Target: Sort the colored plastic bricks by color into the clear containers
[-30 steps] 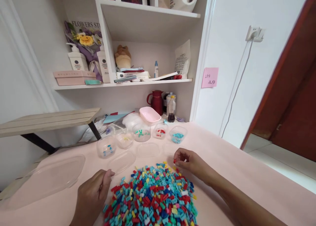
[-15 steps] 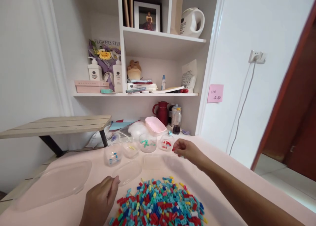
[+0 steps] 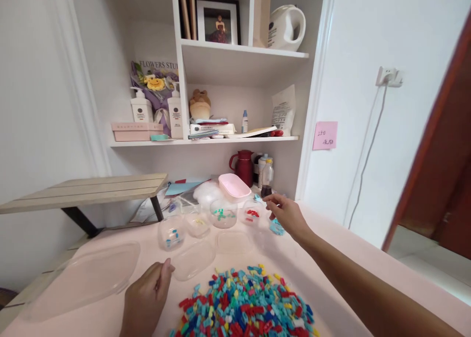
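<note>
My right hand (image 3: 287,217) hovers over the far row of clear tubs, its thumb and fingers apart and no brick visible between them. Just left of its fingertips is a clear tub with red bricks (image 3: 252,213). Light blue bricks (image 3: 276,227) lie in another tub, partly hidden behind this hand. My left hand (image 3: 149,290) rests near the table's front, fingers curled in and thumb against them, with nothing visible in it. Between and in front of my hands spreads a heap of small mixed-colour building bricks (image 3: 248,305).
Other clear tubs hold green bricks (image 3: 220,213), yellow bricks (image 3: 199,222) and blue bricks (image 3: 172,238). Clear lids (image 3: 194,261) lie nearer me, with a large clear lid (image 3: 84,273) at left. Behind stand a pink basin (image 3: 234,186), a red jug (image 3: 243,168) and a bottle (image 3: 267,177).
My right hand has moved from the heap's far edge up to the tubs. The red brick in its fingers no longer shows there. My left hand stays beside the heap; the view has tilted up.
</note>
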